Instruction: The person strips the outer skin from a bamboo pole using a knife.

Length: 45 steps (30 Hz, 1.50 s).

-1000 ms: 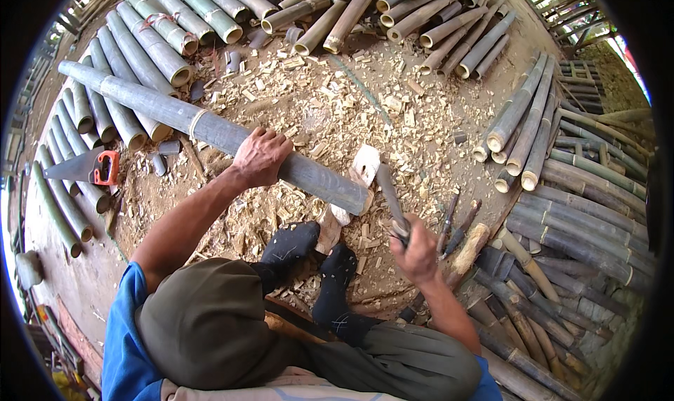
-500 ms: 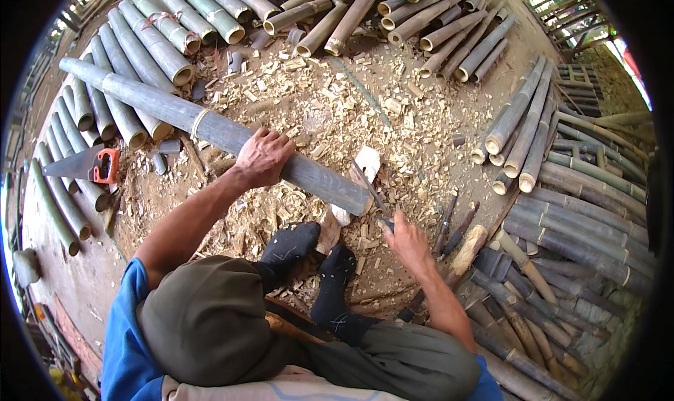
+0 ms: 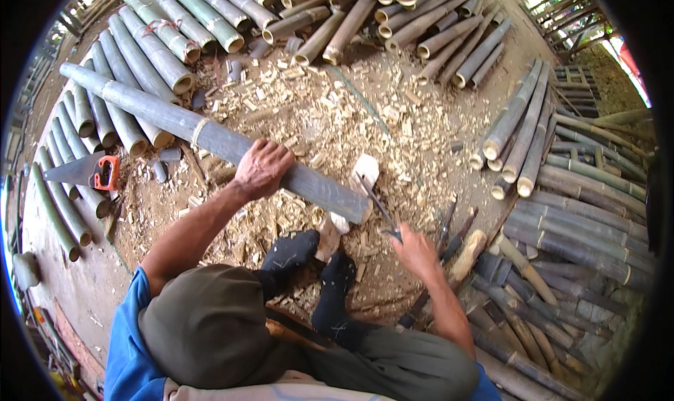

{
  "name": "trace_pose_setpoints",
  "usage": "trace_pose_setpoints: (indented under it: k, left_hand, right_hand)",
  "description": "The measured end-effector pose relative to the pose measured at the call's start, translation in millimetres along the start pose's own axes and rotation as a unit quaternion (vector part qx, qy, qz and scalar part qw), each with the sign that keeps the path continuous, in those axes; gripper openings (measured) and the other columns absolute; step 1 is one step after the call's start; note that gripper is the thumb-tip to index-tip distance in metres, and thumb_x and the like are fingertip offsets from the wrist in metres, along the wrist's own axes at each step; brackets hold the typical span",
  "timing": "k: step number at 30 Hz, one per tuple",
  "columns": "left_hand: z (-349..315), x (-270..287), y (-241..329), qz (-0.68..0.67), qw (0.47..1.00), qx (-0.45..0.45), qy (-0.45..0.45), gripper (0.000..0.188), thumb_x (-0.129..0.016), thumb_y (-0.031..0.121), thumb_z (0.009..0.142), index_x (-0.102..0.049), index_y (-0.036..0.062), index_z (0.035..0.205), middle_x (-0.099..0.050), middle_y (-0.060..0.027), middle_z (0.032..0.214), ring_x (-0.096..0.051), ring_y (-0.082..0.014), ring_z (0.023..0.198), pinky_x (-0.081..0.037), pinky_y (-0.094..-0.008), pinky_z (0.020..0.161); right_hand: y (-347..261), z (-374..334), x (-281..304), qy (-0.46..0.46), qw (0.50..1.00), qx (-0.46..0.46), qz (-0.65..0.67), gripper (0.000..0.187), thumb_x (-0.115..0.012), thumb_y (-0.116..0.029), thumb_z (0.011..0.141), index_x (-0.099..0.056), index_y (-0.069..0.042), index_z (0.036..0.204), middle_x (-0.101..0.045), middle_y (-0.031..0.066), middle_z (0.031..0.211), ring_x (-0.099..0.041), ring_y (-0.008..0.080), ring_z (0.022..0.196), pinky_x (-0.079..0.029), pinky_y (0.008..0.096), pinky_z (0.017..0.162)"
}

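A long grey bamboo pole (image 3: 161, 116) slants from the far left down to the middle, its cut end just beyond my feet. My left hand (image 3: 263, 168) is wrapped over the pole, a short way back from that end. In my right hand (image 3: 415, 250) is the handle of a knife (image 3: 378, 203) with a long, narrow dark blade. The blade points away from me and to the left, just right of the pole's cut end and apart from it. Behind the blade lies a pale, whitish block (image 3: 366, 168). A piece of wood (image 3: 328, 238) shows between my socked feet.
Wood chips (image 3: 316, 113) cover the ground. Cut bamboo poles (image 3: 158, 57) lie in rows at the far left, with more bamboo stacks (image 3: 435, 29) at the back and right (image 3: 576, 232). A handsaw (image 3: 88, 171) with an orange handle rests on poles at the left.
My right hand and the knife have shifted slightly right and toward me, leaving a wider gap to the pole's end. My left hand keeps its hold on the pole.
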<state>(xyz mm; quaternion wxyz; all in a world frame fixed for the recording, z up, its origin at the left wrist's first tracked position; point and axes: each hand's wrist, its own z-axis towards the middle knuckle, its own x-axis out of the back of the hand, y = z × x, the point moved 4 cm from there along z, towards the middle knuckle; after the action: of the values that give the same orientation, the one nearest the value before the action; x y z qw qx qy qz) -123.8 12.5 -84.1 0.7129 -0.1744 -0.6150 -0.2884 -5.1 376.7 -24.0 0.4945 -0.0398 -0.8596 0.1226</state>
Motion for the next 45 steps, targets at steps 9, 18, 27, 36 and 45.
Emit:
trace_pose_setpoints:
  k: [9,18,27,36,45]
  left_hand:
    - [-6.7,5.1,14.7,0.051,0.994,-0.017,0.094,0.045,-0.064,0.020,0.087,-0.058,0.0092,0.131,-0.063,-0.0097,0.121,-0.061,-0.0269,0.116,-0.045,-0.0450,0.105]
    - [25.9,2.8,-5.6,-0.027,0.959,0.015,-0.281,0.086,-0.097,0.041,0.064,-0.057,0.0047,0.132,-0.066,-0.0116,0.123,-0.060,-0.0269,0.120,-0.044,-0.0444,0.113]
    - [40.8,9.3,5.6,-0.056,0.977,0.003,-0.205,0.052,-0.091,0.028,0.062,-0.069,0.0087,0.105,-0.070,-0.0061,0.101,-0.064,-0.0235,0.104,-0.043,-0.0404,0.107]
    - [16.6,0.5,1.9,-0.043,0.994,-0.005,-0.098,0.034,-0.080,0.016,0.072,-0.067,0.0079,0.103,-0.071,-0.0100,0.102,-0.069,-0.0266,0.103,-0.046,-0.0433,0.102]
    - [23.0,6.1,-2.9,-0.024,0.991,0.014,-0.129,0.034,-0.074,0.012,0.078,-0.066,0.0083,0.111,-0.071,-0.0101,0.107,-0.069,-0.0267,0.107,-0.047,-0.0430,0.103]
  right_hand:
    - [-26.7,-20.9,11.6,0.173,0.976,0.094,0.097,0.024,-0.065,-0.022,0.107,-0.054,0.000,0.109,-0.071,0.0182,0.082,-0.072,0.0246,0.064,-0.056,0.0392,0.049]
    - [-50.7,-31.0,51.2,0.146,0.978,0.057,0.139,0.029,-0.066,-0.027,0.105,-0.053,-0.001,0.108,-0.069,0.0236,0.087,-0.073,0.0397,0.071,-0.056,0.0482,0.058]
    - [-17.2,-51.0,28.3,0.311,0.908,0.217,0.179,0.026,-0.064,-0.018,0.106,-0.056,0.004,0.117,-0.068,0.0121,0.080,-0.067,0.0240,0.059,-0.056,0.0383,0.049]
    - [-58.6,-43.3,58.8,0.206,0.970,0.114,0.064,0.025,-0.062,-0.021,0.107,-0.050,0.000,0.105,-0.068,0.0159,0.079,-0.069,0.0255,0.061,-0.056,0.0386,0.049]
    - [13.0,-1.8,2.0,0.057,0.997,-0.018,-0.038,0.023,-0.060,-0.020,0.108,-0.052,0.002,0.109,-0.066,0.0178,0.075,-0.067,0.0254,0.057,-0.054,0.0406,0.049]
